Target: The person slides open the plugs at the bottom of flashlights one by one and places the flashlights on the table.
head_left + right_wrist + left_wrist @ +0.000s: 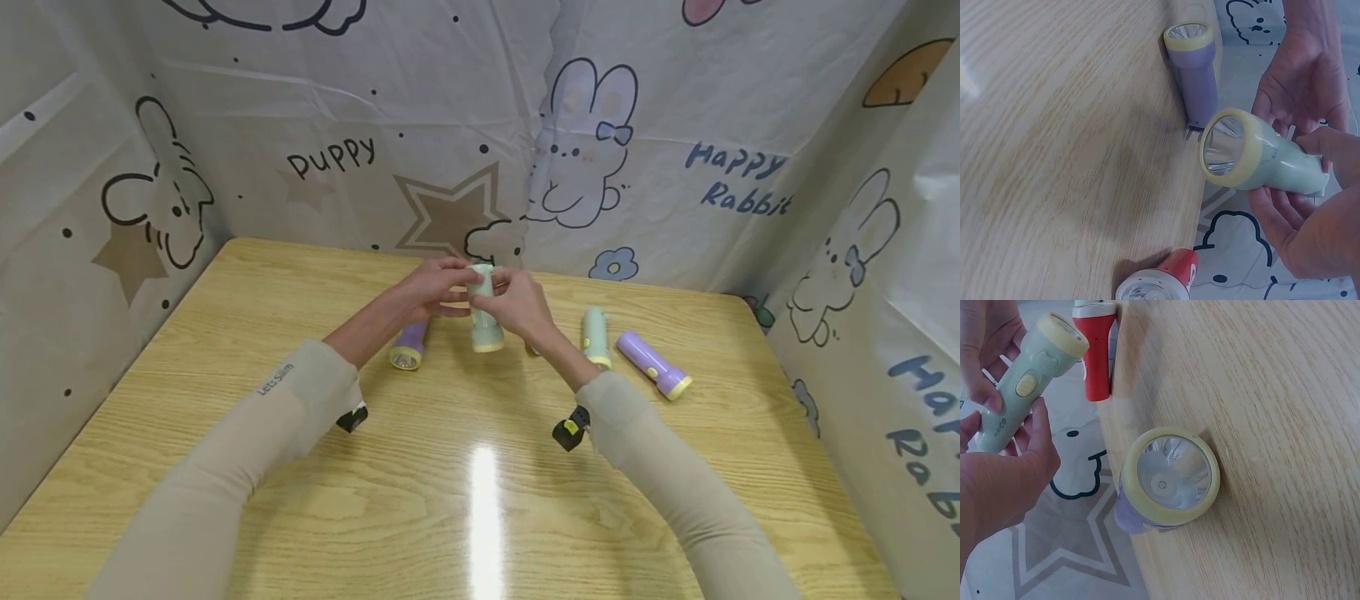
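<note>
A pale green flashlight [485,321] with a yellow rim is held up between both hands, lens end toward me and tilted down. My left hand [437,287] grips its tail end, with the thumb on the body. From the other side my right hand [522,304] pinches the body between thumb and fingers. An oval yellow switch [1026,385] shows on its side in the left wrist view. Below the left hand lies a purple flashlight [409,343], lens facing me; small metal prongs [1194,132] stand by its tail in the right wrist view.
A red flashlight [1097,359] with a white rim lies mostly hidden behind my right wrist in the head view. Farther right are another green flashlight [596,333] and another purple flashlight [652,365]. A printed cloth wall [337,208] rises behind the wooden table [420,483].
</note>
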{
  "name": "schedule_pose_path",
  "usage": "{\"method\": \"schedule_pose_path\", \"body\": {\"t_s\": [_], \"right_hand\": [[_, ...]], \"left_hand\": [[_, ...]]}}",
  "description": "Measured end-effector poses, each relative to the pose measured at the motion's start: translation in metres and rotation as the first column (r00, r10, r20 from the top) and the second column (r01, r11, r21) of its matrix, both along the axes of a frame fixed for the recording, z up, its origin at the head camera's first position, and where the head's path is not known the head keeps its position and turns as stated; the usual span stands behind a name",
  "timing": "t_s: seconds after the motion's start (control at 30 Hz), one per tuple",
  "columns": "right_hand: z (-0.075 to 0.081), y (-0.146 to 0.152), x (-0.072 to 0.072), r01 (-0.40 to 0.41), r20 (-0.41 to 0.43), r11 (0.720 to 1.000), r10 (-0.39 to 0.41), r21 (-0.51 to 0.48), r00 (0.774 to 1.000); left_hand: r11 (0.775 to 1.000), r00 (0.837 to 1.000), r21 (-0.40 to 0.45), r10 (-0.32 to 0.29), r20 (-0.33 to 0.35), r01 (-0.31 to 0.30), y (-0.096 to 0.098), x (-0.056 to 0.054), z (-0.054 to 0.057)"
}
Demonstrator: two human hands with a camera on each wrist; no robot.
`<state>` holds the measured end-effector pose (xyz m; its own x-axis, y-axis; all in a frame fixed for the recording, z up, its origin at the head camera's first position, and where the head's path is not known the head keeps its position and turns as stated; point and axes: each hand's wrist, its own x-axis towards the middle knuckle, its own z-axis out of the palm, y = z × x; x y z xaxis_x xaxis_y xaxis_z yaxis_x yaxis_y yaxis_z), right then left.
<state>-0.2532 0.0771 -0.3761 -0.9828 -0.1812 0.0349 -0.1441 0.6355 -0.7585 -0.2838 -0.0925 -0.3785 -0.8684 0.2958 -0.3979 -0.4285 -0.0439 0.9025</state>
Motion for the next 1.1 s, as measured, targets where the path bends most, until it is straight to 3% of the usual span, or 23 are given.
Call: {"method": "schedule_pose_path", "body": {"t_s": [0.4,0.6,0.93,1.1], "right_hand": [[-0.002,-0.001,0.0,0.023,0.031,1.0,-0.023,-0.011,0.999],[-0.004,-0.002,0.001,0.029,0.007,0.999,-0.029,0.014,1.0],[-0.008,-0.004,0.001,0.065,0.083,0.998,-0.065,0.007,0.994],[-0.012,-0.004,0.0,0.059,0.051,0.998,-0.061,0.033,0.997]], "left_hand": [[1.0,0.999,-0.009,0.021,0.04,-0.02,0.002,0.0,-0.004],[1.0,0.999,-0.018,-0.001,0.036,0.001,0.003,-0.002,-0.006],[0.996,0.998,-0.074,-0.04,0.04,0.043,0.006,0.001,-0.005],[0.995,0.997,-0.086,-0.05,0.058,0.054,0.007,-0.001,-0.007]]}}
